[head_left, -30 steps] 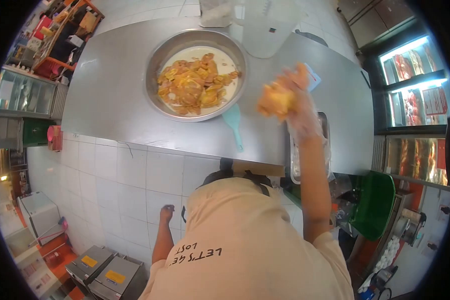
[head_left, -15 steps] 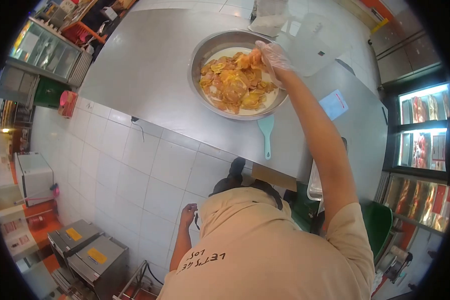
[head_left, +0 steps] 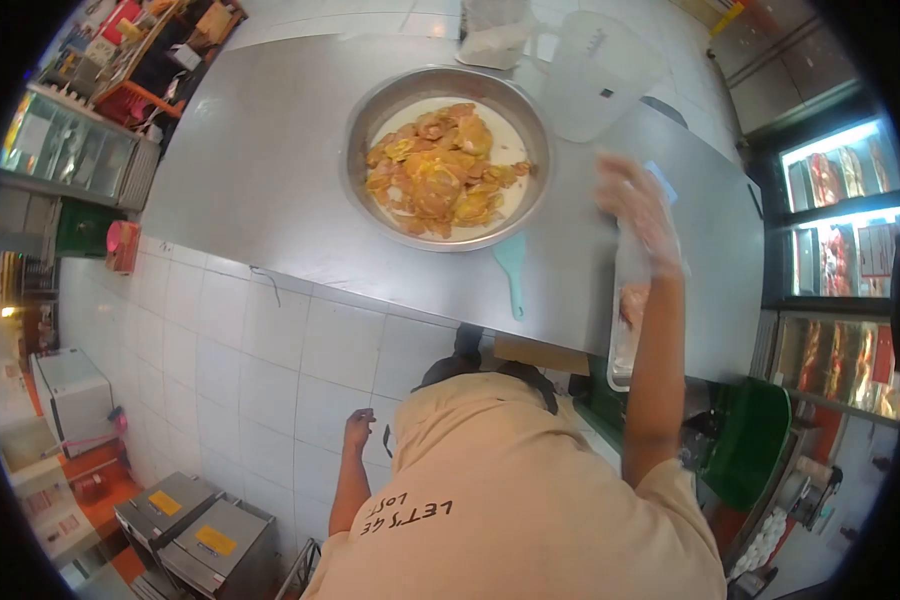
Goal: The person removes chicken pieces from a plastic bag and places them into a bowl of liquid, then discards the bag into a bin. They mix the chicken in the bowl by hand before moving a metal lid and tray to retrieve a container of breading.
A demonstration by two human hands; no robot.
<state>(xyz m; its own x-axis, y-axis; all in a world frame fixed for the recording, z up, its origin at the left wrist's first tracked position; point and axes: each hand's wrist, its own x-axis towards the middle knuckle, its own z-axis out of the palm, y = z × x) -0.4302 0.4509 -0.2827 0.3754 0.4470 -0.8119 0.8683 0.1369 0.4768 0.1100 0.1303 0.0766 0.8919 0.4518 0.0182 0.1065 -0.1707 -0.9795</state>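
Beige cloth of the person's shirt (head_left: 530, 490) fills the nearest part of the view. Low beside it, the left hand (head_left: 358, 430) hangs over the pale tiled floor (head_left: 270, 370), away from the tabletop (head_left: 260, 150), its fingers loosely bent; it is too small to tell whether it holds anything.

On the right, a metal tray (head_left: 624, 357) lies at the near edge with its long axis running away from the person, partly covered by the right forearm. A pinkish piece of meat (head_left: 632, 300) lies in it. Beyond, around the tray's far end, the right hand (head_left: 638, 205) hovers in a clear glove, blurred, fingers loosely extended and nothing visible in them.

To its left, a teal spatula (head_left: 510, 262) points its handle towards the person, its blade at the bowl's near rim. The round steel bowl (head_left: 358, 175) stands left of the right hand and a little farther out, well apart from it; the right hand is much the nearer of the two. Yellow-coated meat pieces (head_left: 430, 175) are heaped inside in white liquid (head_left: 513, 145).

Farther back are a clear jug (head_left: 595, 75) and a bag (head_left: 495, 42).
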